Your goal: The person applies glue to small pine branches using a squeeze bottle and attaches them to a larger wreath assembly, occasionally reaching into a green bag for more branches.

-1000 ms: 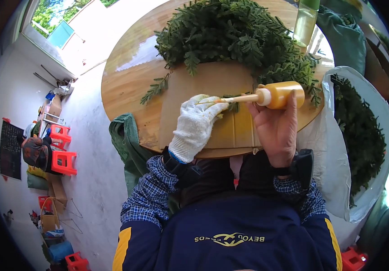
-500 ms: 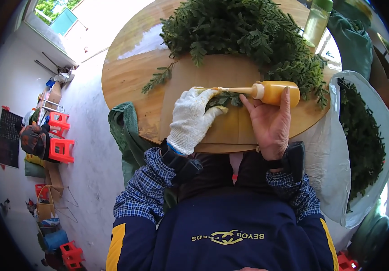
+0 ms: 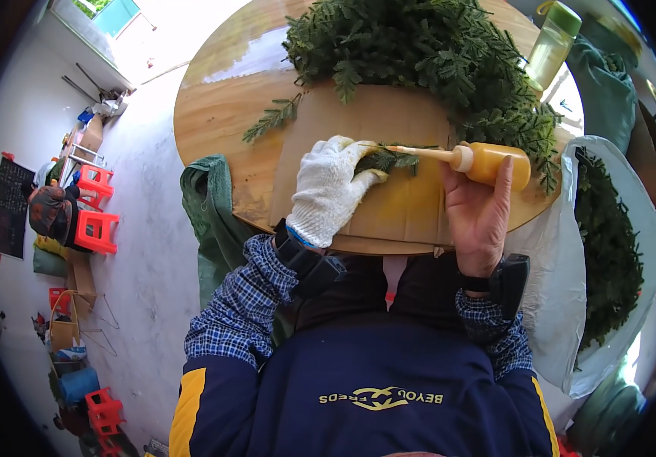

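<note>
My left hand [image 3: 324, 186], in a white knit glove with yellow-stained fingertips, pinches a small green artificial fir sprig [image 3: 389, 160] above a cardboard sheet [image 3: 328, 114]. In my bare right hand [image 3: 476, 217] lies a squeeze bottle [image 3: 499, 164] of yellow-orange liquid, tipped on its side. Its long thin nozzle [image 3: 425, 152] points left, with the tip at the sprig; whether it touches cannot be told. Yellow stains mark the cardboard under the hands. Beyond it, a heap of green fir branches [image 3: 389, 46] covers the far side of the round wooden table [image 3: 213, 114].
One loose sprig [image 3: 273, 119] lies left of the cardboard. A green-lidded bottle [image 3: 552, 46] stands at the far right. Beside the table on the right, a white sack [image 3: 549, 282] holds more fir branches. Green cloth [image 3: 210, 206] hangs at the left edge. Red stools [image 3: 98, 231] stand farther left.
My right hand has drawn the squeeze bottle to the right, so its nozzle tip has moved from the glove's fingertips out along the sprig. My left hand keeps its pinch.
</note>
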`<state>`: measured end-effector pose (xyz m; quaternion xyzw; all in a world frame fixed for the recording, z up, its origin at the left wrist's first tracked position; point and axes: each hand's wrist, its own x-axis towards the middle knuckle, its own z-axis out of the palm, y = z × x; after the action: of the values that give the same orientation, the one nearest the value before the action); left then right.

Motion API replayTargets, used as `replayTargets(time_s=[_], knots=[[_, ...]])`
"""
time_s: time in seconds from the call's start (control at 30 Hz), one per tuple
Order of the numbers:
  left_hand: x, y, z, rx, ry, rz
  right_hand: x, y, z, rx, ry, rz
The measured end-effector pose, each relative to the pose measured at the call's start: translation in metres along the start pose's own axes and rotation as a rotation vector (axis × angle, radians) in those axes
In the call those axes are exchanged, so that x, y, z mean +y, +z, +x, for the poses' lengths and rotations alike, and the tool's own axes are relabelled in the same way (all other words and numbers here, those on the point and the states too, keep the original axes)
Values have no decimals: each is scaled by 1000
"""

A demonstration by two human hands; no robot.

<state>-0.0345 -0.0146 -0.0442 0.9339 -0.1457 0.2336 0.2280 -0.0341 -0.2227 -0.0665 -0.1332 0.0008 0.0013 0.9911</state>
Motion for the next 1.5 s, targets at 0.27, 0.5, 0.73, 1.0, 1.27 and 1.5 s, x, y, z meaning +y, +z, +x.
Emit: replayTargets(time_s=[0.27, 0.5, 0.73, 1.0, 1.27, 1.5], knots=[[0, -9, -2, -26, -55, -32, -21, 10, -5, -29, -303, -436], [-2, -6, -3, -38, -47, -61, -7, 13, -7, -69, -413, -553], [-3, -5, -2, -31, -21, -46, 0, 13, -3, -148, -385, -650], [-3, -5, -1, -30, -6, -53, 7, 18, 1, -199, -345, -707], [-4, -3, -1, -20, 16, -57, 5, 18, -1, -252, -347, -770], [-1, -6, 1, -41, 8, -69, -3, 18, 1, -240, -391, -764]])
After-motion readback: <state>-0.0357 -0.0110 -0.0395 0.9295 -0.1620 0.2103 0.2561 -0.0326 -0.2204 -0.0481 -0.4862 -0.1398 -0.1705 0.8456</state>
